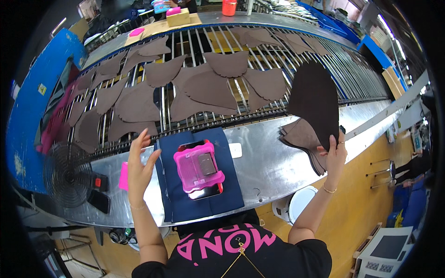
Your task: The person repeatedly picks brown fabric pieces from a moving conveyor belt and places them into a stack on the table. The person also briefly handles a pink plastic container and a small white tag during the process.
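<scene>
My right hand (334, 150) pinches the lower edge of a large dark brown cut piece (317, 95), perhaps leather, raised upright off the metal bench. Below it, a small stack of similar brown pieces (303, 136) lies on the bench beside the same hand. My left hand (143, 160) has its fingers spread and holds nothing, just left of a folded navy cloth (227, 194). On that cloth sits a pink plastic case (187, 169) with a grey-brown block (207, 164) on it. A red-edged flat object (206, 192) shows partly from beneath the case.
Brown cut pieces (204, 90) lie across the conveyor of metal bars (345, 69) beyond the bench (264, 160). A round wire fan (68, 173) stands at the left, near a pink item (123, 176). A white bucket (302, 201) is below the bench's front edge.
</scene>
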Available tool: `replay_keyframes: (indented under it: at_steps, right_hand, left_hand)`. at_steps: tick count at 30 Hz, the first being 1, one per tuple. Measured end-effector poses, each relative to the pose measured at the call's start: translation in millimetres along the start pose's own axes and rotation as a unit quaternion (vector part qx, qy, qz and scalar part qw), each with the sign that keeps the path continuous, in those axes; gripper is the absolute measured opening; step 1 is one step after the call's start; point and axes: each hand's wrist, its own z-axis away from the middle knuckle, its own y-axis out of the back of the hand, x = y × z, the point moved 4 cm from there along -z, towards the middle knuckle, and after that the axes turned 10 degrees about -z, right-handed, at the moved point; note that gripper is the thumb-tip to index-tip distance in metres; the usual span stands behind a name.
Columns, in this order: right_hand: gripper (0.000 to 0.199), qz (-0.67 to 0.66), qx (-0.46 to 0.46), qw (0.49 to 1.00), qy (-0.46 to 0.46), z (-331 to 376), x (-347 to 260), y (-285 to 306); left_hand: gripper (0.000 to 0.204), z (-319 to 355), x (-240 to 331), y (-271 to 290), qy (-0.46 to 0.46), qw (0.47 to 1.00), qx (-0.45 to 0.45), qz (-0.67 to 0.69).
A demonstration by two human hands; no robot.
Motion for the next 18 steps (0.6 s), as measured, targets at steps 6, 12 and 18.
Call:
replay_keyframes:
  at_steps: [6,12,18]
  right_hand:
    - [0.022,-0.346,-0.242,0.906,0.029,32.5,-82.6,-99.0]
    - [0.015,-0.295,-0.393,0.855,0.166,87.5,-112.3,-193.2]
    - [0.010,-0.206,-0.455,0.816,0.292,111.7,-123.7,-224.9]
  left_hand:
    - [0.064,-21.1,43.2,-5.2,-0.080,0.988,0.079,0.104]
    - [0.016,8.4,1.3,64.4,0.100,0.955,0.098,0.260]
    - [0.014,55.1,-15.9,115.6,0.102,0.976,0.152,0.117]
